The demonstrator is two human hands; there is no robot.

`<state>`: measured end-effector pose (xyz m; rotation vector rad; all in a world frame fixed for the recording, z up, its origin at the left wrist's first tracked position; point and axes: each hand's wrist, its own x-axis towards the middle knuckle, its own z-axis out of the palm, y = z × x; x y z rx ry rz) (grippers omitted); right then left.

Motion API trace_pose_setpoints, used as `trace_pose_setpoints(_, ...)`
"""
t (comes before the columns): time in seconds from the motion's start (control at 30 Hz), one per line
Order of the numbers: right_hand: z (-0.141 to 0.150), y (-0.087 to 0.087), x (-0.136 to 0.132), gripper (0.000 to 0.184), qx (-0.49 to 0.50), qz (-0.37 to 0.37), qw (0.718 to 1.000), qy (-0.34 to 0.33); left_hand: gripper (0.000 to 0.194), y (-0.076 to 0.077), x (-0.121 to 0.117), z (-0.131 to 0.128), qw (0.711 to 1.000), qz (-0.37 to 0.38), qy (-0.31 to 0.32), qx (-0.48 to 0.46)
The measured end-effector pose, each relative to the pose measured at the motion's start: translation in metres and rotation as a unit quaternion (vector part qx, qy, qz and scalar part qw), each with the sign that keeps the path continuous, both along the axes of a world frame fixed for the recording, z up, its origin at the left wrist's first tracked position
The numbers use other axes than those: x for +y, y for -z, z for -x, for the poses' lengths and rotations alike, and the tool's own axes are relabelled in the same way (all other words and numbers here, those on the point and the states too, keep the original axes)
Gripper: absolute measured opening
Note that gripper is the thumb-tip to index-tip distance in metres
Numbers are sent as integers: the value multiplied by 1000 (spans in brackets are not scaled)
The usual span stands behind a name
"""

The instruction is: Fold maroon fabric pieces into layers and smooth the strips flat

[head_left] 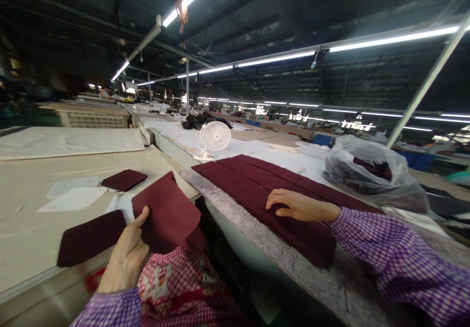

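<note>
My left hand grips a maroon fabric piece with rounded corners, thumb on top and the other fingers hidden beneath it. My right hand is over long maroon fabric strips laid side by side on the table at right. Its fingers are bent and apart, with nothing visible between them; whether the fingertips touch the cloth is hard to tell. On the cream table at left lie a small maroon piece and a darker maroon piece, the latter near my left hand.
White paper-like pieces lie on the left table. A white clip fan stands behind the strips. A clear plastic bag with dark cloth inside sits at the right. A dark gap separates the two tables, with a red checked apron before it.
</note>
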<state>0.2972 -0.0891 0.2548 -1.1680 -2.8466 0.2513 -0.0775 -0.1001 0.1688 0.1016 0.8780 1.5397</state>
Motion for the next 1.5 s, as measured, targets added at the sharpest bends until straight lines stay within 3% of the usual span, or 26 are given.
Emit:
trace_pose_setpoints(0.23, 1, 0, 0, 21, -7, 2, 1000, 9, 17, 2, 0, 3, 1000, 3, 3, 4)
trace_pose_setpoints(0.43, 4, -3, 6, 7, -17, 12, 1000, 11, 23, 7, 2, 3, 1000, -1, 13, 5)
trace_pose_setpoints(0.63, 3, -10, 14, 20, -20, 42, 998, 40, 22, 5, 1, 4, 1000, 14, 14, 13)
trace_pose_setpoints(0.83, -5, -12, 21, 21, -7, 73, 996, 46, 23, 10, 3, 6, 999, 13, 17, 27)
trace_pose_setpoints(1.3, -4, -2, 23, 21, 9, 54, 998, 35, 19, -1, -2, -1, 999, 9, 18, 34)
trace_pose_setpoints(1.43, 0, -7, 15, 23, 25, 13, 999, 39, 17, -3, -4, -1, 999, 11, 18, 37)
trace_pose_setpoints(1.5, 3, -13, 9, 18, 16, 25, 999, 29, 16, -3, -4, -1, 999, 11, 17, 36)
